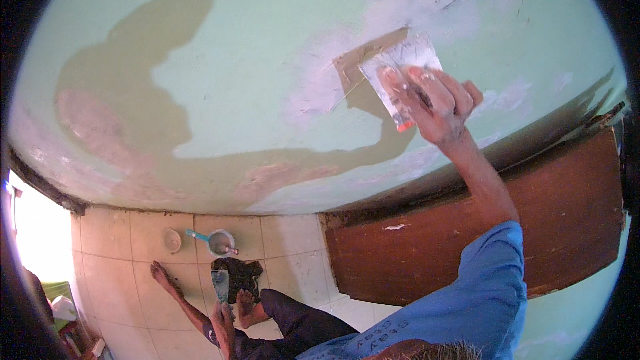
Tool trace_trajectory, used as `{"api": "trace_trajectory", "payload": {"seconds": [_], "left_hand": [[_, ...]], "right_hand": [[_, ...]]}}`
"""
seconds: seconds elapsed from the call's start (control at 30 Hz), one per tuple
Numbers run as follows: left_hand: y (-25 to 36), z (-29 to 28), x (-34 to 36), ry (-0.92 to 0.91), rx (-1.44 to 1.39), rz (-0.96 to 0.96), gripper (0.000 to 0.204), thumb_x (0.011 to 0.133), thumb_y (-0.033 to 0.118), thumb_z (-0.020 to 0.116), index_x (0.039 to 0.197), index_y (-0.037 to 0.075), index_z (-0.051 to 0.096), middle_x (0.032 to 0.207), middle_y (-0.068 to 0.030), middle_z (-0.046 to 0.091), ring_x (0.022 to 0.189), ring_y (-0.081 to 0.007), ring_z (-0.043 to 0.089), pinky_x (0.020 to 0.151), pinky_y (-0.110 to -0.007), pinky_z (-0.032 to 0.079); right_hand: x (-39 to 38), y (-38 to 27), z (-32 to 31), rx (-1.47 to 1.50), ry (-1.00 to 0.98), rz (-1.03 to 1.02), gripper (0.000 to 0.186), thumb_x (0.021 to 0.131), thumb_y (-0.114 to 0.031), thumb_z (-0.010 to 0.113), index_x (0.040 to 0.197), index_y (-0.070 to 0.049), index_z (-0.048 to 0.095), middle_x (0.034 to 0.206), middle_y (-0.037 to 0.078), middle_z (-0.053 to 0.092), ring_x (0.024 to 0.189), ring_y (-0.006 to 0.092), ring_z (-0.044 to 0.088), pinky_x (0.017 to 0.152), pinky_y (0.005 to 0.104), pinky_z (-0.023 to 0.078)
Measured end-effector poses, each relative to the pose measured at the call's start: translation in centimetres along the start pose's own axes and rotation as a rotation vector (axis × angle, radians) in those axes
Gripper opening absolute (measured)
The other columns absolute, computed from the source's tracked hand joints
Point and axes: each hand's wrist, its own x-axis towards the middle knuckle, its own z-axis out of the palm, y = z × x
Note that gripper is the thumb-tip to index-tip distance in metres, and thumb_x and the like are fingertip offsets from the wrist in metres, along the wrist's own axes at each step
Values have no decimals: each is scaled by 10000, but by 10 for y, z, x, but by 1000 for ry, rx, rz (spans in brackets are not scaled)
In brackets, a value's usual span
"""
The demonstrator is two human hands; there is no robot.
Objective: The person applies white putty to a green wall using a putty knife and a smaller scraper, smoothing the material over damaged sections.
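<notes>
Green wall (267,80) leaves open room across the upper left; at upper right, the right hand (440,100) clamps a flat scraper (420,49) in its fingers. Brown panel (427,253) crowds the lower right. Lower left, the left hand (224,319) has fingers closed around a 2nd scraper (221,285); a bowl (211,247) and black bag (248,269) occupy the floor (293,235).

Blue shirt (460,303), dark legwear (300,318)

light: lower-left glare (41,227), perhaps a doorway | wall (267,47): large shadow (123,93) | rim: bent, black
</notes>
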Motion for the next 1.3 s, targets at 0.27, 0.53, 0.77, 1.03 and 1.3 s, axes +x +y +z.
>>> {"api": "trace_trajectory", "payload": {"seconds": [0.27,0.53,0.77,1.03,1.3], "left_hand": [[5,15,9,-32,-19,94,348,1030,256,473,1180,-33,594,752,-57,585,643,-120,522,574,-300,443],[17,-3,-14,-34,58,72,317,1037,268,455,1040,-8,611,712,-37,562,609,-128,521,560,-317,453],[115,-82,-68,11,93,185,276,1026,239,445,1058,8,594,770,-44,544,701,-169,509,651,-342,441],[155,-168,-70,-5,121,92,344,1029,322,431,958,18,577,721,-49,586,620,-113,549,563,-288,452],[186,-242,-35,-128,279,116,332,1028,310,453,949,19,592,696,-42,578,597,-109,536,534,-271,422]], "right_hand": [[-29,3,-35,-40,-468,44,472,826,-174,695,1286,-274,667,1275,-74,521,1127,154,473,897,366,336],[-9,-31,-62,60,-304,896,460,898,-86,620,1357,-116,601,1184,89,515,1091,253,467,953,396,367],[29,-69,-29,38,-91,1249,517,878,-23,621,1387,-100,574,1183,93,502,1090,260,460,969,392,354],[61,-130,-1,13,-197,1308,581,826,-129,642,1394,-222,561,1189,42,535,1083,274,505,909,432,353],[98,-199,-5,164,-254,1505,623,742,-33,711,1348,-138,610,1169,54,546,1102,257,486,942,399,325]]}}
